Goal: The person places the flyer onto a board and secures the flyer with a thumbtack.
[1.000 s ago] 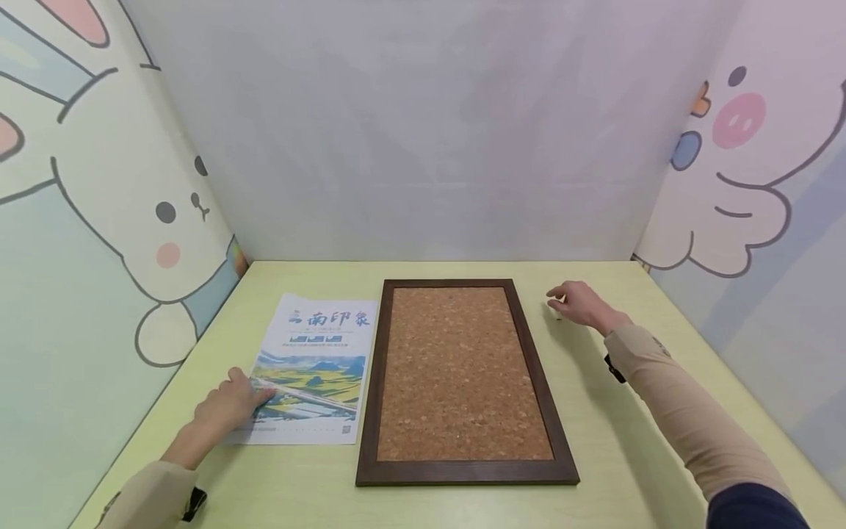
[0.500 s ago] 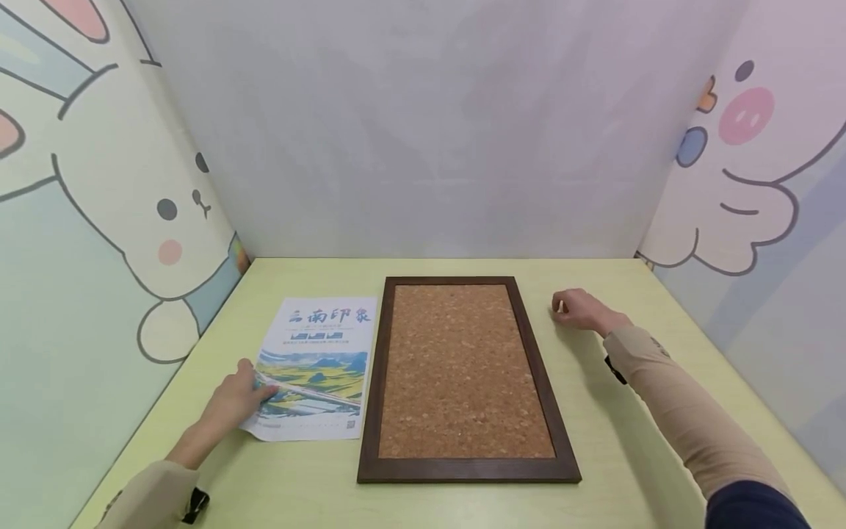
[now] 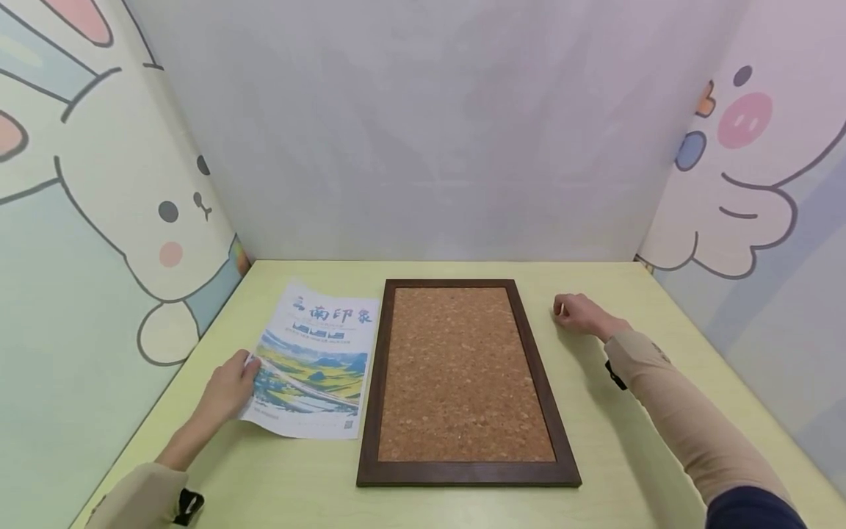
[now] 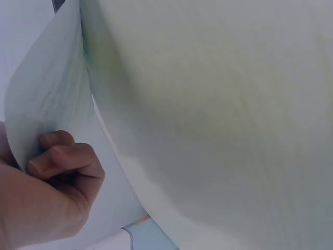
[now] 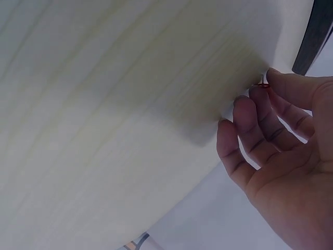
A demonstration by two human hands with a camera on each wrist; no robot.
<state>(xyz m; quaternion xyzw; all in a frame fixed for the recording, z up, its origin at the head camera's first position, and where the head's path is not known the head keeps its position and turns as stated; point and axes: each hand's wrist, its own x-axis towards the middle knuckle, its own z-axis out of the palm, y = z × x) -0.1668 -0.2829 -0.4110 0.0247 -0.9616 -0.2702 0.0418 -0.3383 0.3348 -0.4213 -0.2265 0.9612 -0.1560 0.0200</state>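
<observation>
A paper poster (image 3: 311, 367) with a mountain landscape and blue Chinese lettering lies to the left of a dark-framed cork board (image 3: 463, 375). My left hand (image 3: 228, 386) pinches the poster's left edge. In the left wrist view, the sheet (image 4: 52, 94) curves up from the table, with curled fingers (image 4: 75, 159) against its underside. Right of the board, my right hand (image 3: 581, 314) is low over the table. The right wrist view shows a small red thumbtack (image 5: 264, 85) between thumb and fingertips, its metal pin showing; the other fingers are bent.
The board lies flat on a pale wood-grain table (image 3: 297, 485). A plain grey-white wall (image 3: 429, 147) stands behind it. Side panels carry a cartoon rabbit (image 3: 152, 220) on the left and a pink-cheeked cartoon figure (image 3: 747, 169) on the right.
My left hand has gone from resting on the poster to pinching its left edge, and that side has lifted and bowed. My right fingers have closed together, the hand hardly shifting.
</observation>
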